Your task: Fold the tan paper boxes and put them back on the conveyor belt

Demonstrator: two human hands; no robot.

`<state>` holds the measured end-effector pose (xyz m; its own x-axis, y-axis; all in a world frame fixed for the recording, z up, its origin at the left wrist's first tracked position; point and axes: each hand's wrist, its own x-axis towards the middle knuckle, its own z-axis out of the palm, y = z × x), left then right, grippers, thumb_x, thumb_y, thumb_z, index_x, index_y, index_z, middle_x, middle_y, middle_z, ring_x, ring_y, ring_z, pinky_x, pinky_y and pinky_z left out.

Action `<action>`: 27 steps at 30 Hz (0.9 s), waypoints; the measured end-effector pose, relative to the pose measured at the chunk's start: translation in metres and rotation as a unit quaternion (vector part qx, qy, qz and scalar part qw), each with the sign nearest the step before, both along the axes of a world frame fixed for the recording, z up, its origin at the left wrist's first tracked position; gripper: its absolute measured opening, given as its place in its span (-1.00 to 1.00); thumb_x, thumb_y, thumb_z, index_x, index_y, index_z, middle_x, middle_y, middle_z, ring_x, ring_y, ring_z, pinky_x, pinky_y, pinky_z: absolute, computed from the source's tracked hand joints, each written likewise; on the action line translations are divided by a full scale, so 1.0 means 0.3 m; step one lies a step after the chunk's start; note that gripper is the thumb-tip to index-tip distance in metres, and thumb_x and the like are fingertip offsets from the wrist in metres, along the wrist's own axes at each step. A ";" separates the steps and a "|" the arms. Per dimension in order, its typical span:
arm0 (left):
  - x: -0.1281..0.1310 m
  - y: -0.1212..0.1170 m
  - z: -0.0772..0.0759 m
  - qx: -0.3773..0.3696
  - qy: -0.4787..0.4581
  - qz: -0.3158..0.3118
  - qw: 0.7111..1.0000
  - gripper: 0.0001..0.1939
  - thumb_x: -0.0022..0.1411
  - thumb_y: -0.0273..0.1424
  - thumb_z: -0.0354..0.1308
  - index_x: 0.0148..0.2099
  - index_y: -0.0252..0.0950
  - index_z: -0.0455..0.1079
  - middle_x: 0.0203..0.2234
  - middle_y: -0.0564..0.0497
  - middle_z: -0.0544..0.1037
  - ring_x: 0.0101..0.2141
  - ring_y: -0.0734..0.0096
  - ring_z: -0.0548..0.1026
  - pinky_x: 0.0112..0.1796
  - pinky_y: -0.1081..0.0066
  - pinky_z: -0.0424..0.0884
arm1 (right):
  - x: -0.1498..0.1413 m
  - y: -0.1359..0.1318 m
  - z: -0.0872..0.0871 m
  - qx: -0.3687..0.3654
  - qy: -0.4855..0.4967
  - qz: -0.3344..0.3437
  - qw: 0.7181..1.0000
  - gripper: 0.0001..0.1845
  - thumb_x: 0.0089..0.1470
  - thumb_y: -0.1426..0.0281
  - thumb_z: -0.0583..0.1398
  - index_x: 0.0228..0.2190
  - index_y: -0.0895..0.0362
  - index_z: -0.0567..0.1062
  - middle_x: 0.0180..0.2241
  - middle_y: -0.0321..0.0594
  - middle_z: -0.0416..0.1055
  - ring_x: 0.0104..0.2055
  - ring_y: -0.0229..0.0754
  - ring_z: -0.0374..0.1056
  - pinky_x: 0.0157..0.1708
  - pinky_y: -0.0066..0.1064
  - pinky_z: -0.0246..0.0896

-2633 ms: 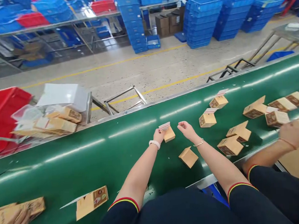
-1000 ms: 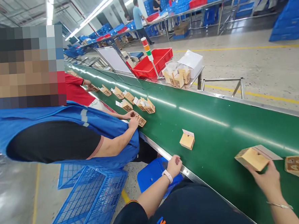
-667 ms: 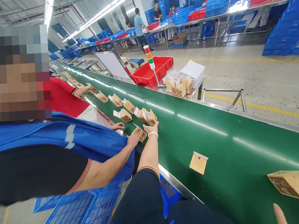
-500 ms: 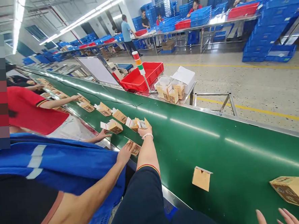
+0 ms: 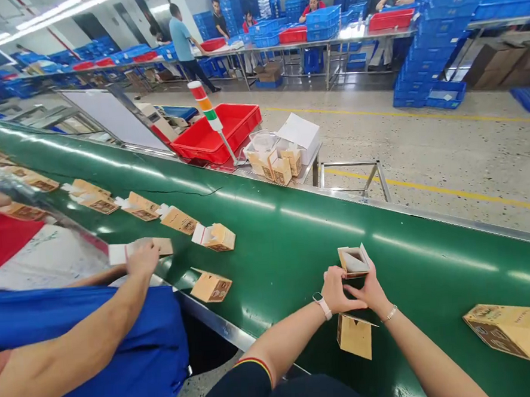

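Over the green conveyor belt, my left hand (image 5: 334, 290) and my right hand (image 5: 373, 291) grip a small kraft cardboard box (image 5: 356, 272) from both sides. Its top stands open towards me, showing a pale inside and raised flaps. My thumbs meet below it, and the fingers are partly hidden behind the box. Just nearer to me, beneath my wrists, lies another kraft box (image 5: 355, 338) with a flap sticking out. A brown printed box (image 5: 509, 330) rests on the belt at the right, with part of another box beside it.
Several boxes with white inserts, one a printed box (image 5: 216, 237), line the belt (image 5: 277, 245) to the left. A co-worker's hand (image 5: 143, 257) holds a box there. Across the belt stand a red crate (image 5: 238, 128), a signal light (image 5: 205, 106) and a white carton (image 5: 299, 133).
My left hand has left the box in the left row and come right. My right hand has risen from the lower right; both now hold an open box. My view has turned right.
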<state>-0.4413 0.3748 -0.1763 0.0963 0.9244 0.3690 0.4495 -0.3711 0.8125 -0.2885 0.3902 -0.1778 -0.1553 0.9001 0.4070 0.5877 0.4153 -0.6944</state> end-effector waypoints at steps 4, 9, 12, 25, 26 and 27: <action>-0.109 0.072 0.027 0.077 -0.019 -0.058 0.995 -0.14 -0.16 0.05 0.33 0.10 -0.27 0.16 0.02 -0.28 0.34 0.08 -0.04 0.32 0.03 -0.01 0.26 | 0.051 0.012 -0.030 0.024 0.027 -0.031 0.999 -0.17 -0.02 0.15 0.21 0.19 0.12 0.02 0.09 0.06 0.20 0.15 0.17 0.20 0.11 0.11 0.16; -0.118 0.192 0.111 -0.010 0.113 -0.265 0.957 -0.41 0.10 -0.14 0.18 0.17 -0.16 0.24 0.12 -0.20 0.37 0.24 0.04 0.15 0.14 0.06 0.09 | 0.112 -0.040 -0.043 0.042 -0.071 -0.058 0.995 -0.03 -0.02 0.23 0.15 0.27 0.14 -0.26 0.28 0.14 -0.17 0.32 0.30 -0.16 0.17 0.28 -0.04; -0.072 0.185 0.120 -0.017 0.157 -0.310 0.938 -0.58 0.09 -0.18 0.20 0.02 -0.08 0.40 0.04 -0.13 0.48 0.21 0.05 0.22 0.10 0.14 0.13 | 0.143 -0.090 -0.051 0.050 -0.105 -0.096 0.989 0.00 0.01 0.24 0.13 0.28 0.10 -0.37 0.31 0.10 -0.34 0.34 0.34 -0.27 0.15 0.31 -0.04; 0.049 0.187 0.172 0.031 0.203 -0.259 0.944 -0.72 0.12 -0.32 0.20 -0.08 -0.03 0.48 -0.08 -0.05 0.55 0.11 0.04 0.32 0.12 0.04 0.06 | 0.206 -0.009 0.158 -0.017 -0.090 0.031 0.995 -0.63 -0.01 0.00 0.21 -0.29 -0.01 0.58 0.09 -0.09 0.27 0.19 0.17 0.12 0.16 0.12 0.05; 0.059 0.191 0.183 0.015 0.210 -0.260 0.942 -0.75 0.12 -0.33 0.20 -0.11 -0.01 0.49 -0.11 -0.04 0.56 0.08 0.05 0.34 0.14 0.01 0.02 | 0.200 -0.014 0.162 -0.026 -0.056 0.037 0.997 -0.64 0.05 0.02 0.17 -0.31 -0.01 0.58 0.09 -0.10 0.27 0.17 0.13 0.15 0.14 0.09 0.09; 0.069 0.192 0.190 -0.001 0.210 -0.262 0.942 -0.75 0.14 -0.34 0.17 -0.11 0.00 0.49 -0.11 -0.02 0.56 0.06 0.07 0.34 0.16 -0.02 -0.01 | 0.192 -0.022 0.161 -0.033 -0.016 0.031 0.999 -0.64 0.11 0.04 0.12 -0.32 0.01 0.57 0.08 -0.09 0.27 0.14 0.08 0.19 0.13 0.06 0.13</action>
